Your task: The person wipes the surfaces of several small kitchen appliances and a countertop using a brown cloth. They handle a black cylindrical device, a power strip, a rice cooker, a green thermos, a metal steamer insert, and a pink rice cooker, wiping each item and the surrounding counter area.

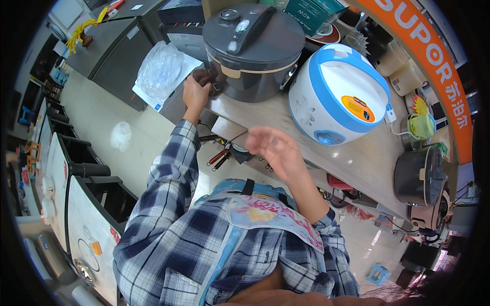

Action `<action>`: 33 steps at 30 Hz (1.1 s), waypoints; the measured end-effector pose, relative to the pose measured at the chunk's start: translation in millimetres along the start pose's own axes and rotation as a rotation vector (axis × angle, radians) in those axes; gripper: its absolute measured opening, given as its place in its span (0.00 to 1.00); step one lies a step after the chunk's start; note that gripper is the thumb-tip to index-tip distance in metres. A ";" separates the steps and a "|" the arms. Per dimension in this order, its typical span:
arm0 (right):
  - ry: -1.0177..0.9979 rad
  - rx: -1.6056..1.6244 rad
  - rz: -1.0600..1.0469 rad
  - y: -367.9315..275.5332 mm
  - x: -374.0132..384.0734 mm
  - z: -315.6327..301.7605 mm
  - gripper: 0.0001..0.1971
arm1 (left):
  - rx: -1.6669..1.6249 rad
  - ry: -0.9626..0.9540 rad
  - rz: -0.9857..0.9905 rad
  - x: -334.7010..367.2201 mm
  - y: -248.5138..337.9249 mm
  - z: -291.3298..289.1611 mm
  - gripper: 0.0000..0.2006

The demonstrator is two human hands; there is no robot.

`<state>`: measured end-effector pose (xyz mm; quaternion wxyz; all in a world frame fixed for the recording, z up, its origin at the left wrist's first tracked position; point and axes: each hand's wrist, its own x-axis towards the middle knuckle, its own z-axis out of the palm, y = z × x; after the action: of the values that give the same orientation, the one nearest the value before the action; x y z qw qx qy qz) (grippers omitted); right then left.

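Observation:
My left hand (195,95) is closed on a dark brown bunched thing (202,76) that looks like a cloth. It is at the left end of the shelf, beside the large dark grey rice cooker (245,81). That cooker stands with its lid down and its long handle on top. In the air in front of the shelf edge is my right hand (277,152), its fingers loosely bent and apart, with nothing seen in it. Nearest to it on the shelf is a white and blue rice cooker (316,109), also closed.
A clear plastic bag (161,69) lies on a white sheet left of the grey cooker. A green box (314,15) stands behind. Farther right are a green-lidded jar (421,126) and another dark cooker (416,176). Tools with red and black handles (219,159) hang below the shelf.

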<state>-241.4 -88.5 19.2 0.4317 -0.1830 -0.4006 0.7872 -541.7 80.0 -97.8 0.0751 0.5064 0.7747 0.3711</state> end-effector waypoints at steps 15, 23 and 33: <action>0.610 -0.345 -0.154 58.7 -197.3 -78.2 0.06 | -0.440 -0.037 0.021 -36.0 -58.5 -77.9 0.21; 0.706 -0.283 -0.062 27.2 -316.1 -116.3 0.18 | -0.457 -0.516 0.352 -246.1 -7.4 -23.7 0.22; 0.581 0.347 -0.473 22.2 -424.0 -174.9 0.24 | -0.649 -1.349 1.038 -498.6 332.8 21.7 0.45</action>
<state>95.2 -363.0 -129.9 0.7204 -0.2249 -0.1547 0.6376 -51.2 -257.8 -26.0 0.4749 0.8551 0.0988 0.1830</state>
